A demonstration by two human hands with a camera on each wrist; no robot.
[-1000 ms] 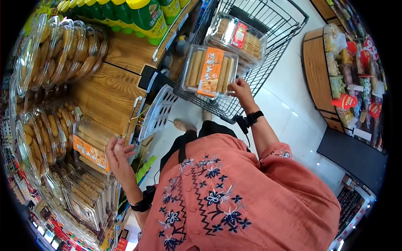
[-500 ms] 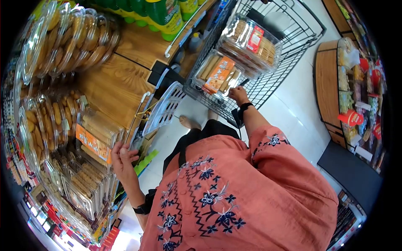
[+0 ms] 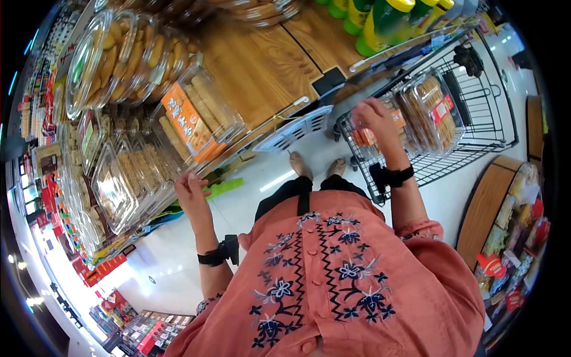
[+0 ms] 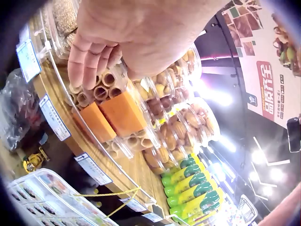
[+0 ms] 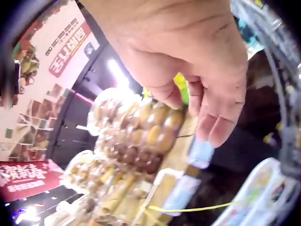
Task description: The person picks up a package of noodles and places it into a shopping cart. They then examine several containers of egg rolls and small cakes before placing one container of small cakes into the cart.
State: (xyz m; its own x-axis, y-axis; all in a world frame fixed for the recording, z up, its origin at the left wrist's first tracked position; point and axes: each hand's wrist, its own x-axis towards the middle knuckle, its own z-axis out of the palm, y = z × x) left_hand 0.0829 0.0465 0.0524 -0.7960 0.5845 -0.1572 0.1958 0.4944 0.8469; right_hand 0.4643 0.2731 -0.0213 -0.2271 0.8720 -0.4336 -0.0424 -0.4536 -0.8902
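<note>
My right hand (image 3: 380, 122) is above the near end of a shopping cart (image 3: 416, 175), fingers loosely bent with nothing in them. It partly covers a clear box of egg rolls (image 3: 397, 119) with an orange label in the cart. Beyond that box stand clear boxes of thin biscuits (image 3: 437, 110) with a red label. My left hand (image 3: 193, 193) hangs relaxed beside the shelf edge, near clear boxes of egg rolls (image 3: 205, 104) with orange labels. In the left wrist view its fingers overlap the open ends of the rolls (image 4: 106, 87), gripping nothing.
Round clear tubs of pastries (image 3: 119, 53) and flat boxes of seeded snacks (image 3: 128, 172) crowd the wooden shelf (image 3: 256, 59). Green and yellow bottles (image 3: 383, 27) line its far side. A white plastic basket (image 3: 294, 131) hangs at the shelf front. Another display (image 3: 493, 208) stands at the right.
The head view has turned, shifting the shelf and cart rightward. My right hand has come away from the edge of the egg roll box in the cart. The left hand stays by the shelf.
</note>
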